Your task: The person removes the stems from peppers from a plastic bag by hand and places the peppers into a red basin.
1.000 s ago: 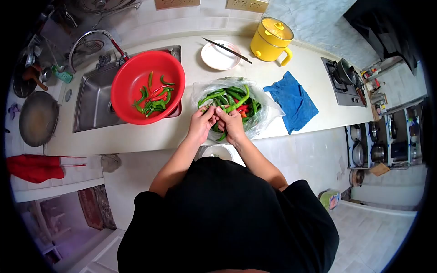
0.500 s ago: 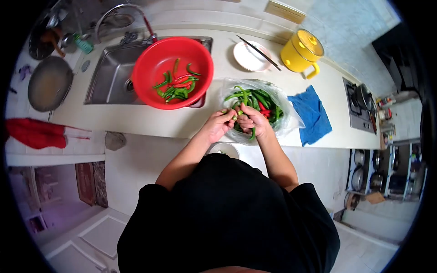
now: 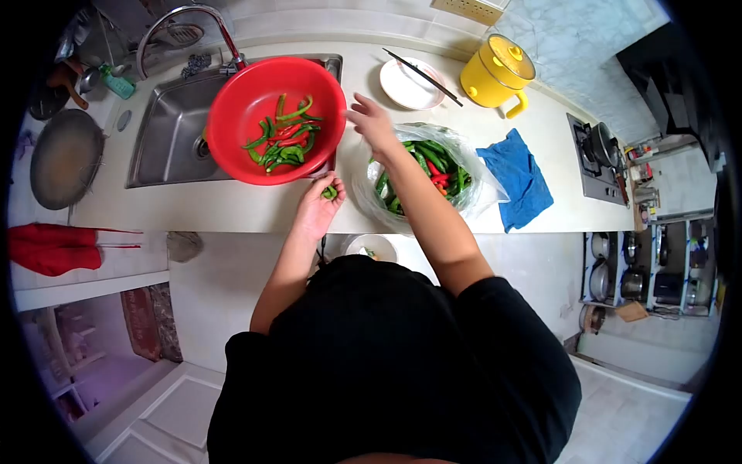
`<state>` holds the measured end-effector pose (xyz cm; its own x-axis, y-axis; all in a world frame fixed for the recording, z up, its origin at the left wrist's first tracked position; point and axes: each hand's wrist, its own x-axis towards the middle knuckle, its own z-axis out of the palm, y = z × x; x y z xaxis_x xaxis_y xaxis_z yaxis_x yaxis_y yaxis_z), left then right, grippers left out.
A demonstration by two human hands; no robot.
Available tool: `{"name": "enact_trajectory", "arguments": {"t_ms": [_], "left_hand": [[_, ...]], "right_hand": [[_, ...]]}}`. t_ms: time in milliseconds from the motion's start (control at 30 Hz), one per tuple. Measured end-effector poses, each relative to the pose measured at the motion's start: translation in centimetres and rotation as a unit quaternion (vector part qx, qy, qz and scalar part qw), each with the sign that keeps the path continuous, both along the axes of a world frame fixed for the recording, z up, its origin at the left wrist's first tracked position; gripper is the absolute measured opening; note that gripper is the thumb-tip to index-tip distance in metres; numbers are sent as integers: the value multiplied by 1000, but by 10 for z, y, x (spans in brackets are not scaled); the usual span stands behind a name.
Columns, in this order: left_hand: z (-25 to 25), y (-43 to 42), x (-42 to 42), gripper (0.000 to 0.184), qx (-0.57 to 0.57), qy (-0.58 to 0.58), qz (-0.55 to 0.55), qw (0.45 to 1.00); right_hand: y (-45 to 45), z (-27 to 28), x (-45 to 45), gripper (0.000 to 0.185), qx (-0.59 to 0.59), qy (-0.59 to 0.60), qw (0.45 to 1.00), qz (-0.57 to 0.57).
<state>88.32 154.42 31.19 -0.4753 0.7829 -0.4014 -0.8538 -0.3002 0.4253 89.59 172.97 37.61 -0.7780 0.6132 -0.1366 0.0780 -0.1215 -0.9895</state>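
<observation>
My left hand (image 3: 317, 207) is closed around small green chili pieces (image 3: 330, 192), in front of the basin at the counter's edge; whether they are stems is too small to tell. My right hand (image 3: 373, 126) holds nothing, its fingers apart and slightly blurred beside the right rim of the red basin (image 3: 220, 127). Inside that basin lie several green chili peppers (image 3: 295, 110) and red chili peppers (image 3: 292, 131). Below my right forearm stands an open clear plastic bag (image 3: 485, 185) filled with green chilies (image 3: 433, 148) and a few red ones (image 3: 440, 179).
The basin rests over the steel sink (image 3: 171, 127) with its faucet (image 3: 220, 23). Behind the bag are a white bowl (image 3: 402, 87) with chopsticks (image 3: 425, 76) across it and a yellow electric pot (image 3: 495, 73). A blue cloth (image 3: 522, 185) lies right. Below the counter sits a bowl (image 3: 386, 247).
My hands have parted. The right has moved up and left from the bag to the basin, and the left has moved left with green pieces. Another long green chili now lies in the basin.
</observation>
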Motion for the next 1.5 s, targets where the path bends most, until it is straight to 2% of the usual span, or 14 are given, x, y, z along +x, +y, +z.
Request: {"name": "enact_trajectory", "arguments": {"t_ms": [67, 133, 167, 267, 333, 400, 567, 667, 833, 967, 1067, 1167, 1300, 1500], "left_hand": [[-2, 1, 0, 12, -3, 2, 0, 1000], [-3, 6, 2, 11, -17, -10, -6, 1000], [-4, 11, 3, 11, -18, -13, -20, 1000], [-1, 34, 11, 10, -16, -11, -63, 998], [4, 49, 18, 10, -17, -5, -89, 996], [11, 59, 24, 10, -14, 17, -109, 994], [12, 73, 36, 9, -38, 27, -125, 991], [4, 76, 36, 9, -35, 35, -123, 991], [3, 72, 41, 11, -40, 85, -129, 987], [9, 78, 52, 14, -51, 137, -163, 976], [19, 83, 64, 21, -32, 167, -172, 970], [39, 87, 76, 27, 3, 188, -157, 970], [34, 95, 75, 18, 16, 260, -140, 955], [42, 92, 72, 9, 24, 208, -133, 969]], "right_hand": [[31, -25, 52, 21, -12, 15, 997, -72], [66, -71, 101, 13, 154, -72, 970, -173], [67, -69, 119, 14, 253, -168, 933, -193], [62, -68, 147, 23, 403, -296, 866, 1], [53, -72, 145, 29, 397, -357, 845, 4], [43, -79, 143, 30, 491, -351, 794, -69], [55, -79, 128, 30, 463, -387, 798, -3], [75, -62, 137, 29, 267, -344, 899, -40], [89, -42, 175, 22, 31, -217, 974, -64], [67, -20, 193, 15, -217, -98, 970, -54], [40, -10, 189, 11, -389, 48, 918, -63], [21, -8, 179, 14, -445, 80, 889, -77], [-5, 6, 171, 15, -358, 68, 924, -116], [-6, 9, 173, 8, -382, 68, 919, -69]]}}
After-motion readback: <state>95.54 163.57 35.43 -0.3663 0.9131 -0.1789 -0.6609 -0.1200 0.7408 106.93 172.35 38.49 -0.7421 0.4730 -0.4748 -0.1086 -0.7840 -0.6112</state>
